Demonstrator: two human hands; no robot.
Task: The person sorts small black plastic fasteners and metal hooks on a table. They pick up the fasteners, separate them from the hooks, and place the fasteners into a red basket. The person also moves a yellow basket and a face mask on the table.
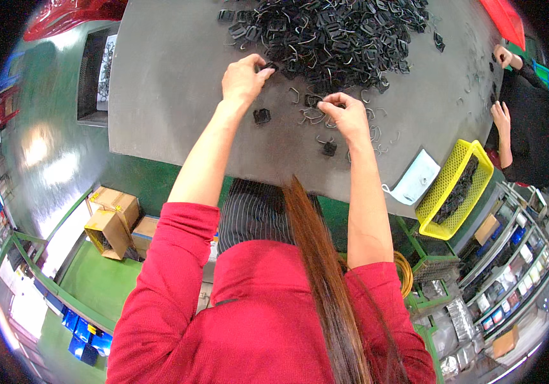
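Observation:
A big heap of small black plastic buckles mixed with bent metal wire clips (332,32) lies on the far part of a grey table (172,83). My left hand (243,78) pinches a black buckle (269,66) at the heap's near edge. Over a few loose wire clips (313,116), my right hand (346,114) is curled with its fingertips together; what they grip is too small to tell. Two single black buckles (261,116) (329,148) lie on the table near my hands.
A yellow mesh basket (444,192) with black parts sits at the table's right corner beside a white face mask (415,179). Another person in black (527,121) works at the right. Cardboard boxes (111,224) stand on the green floor at the left.

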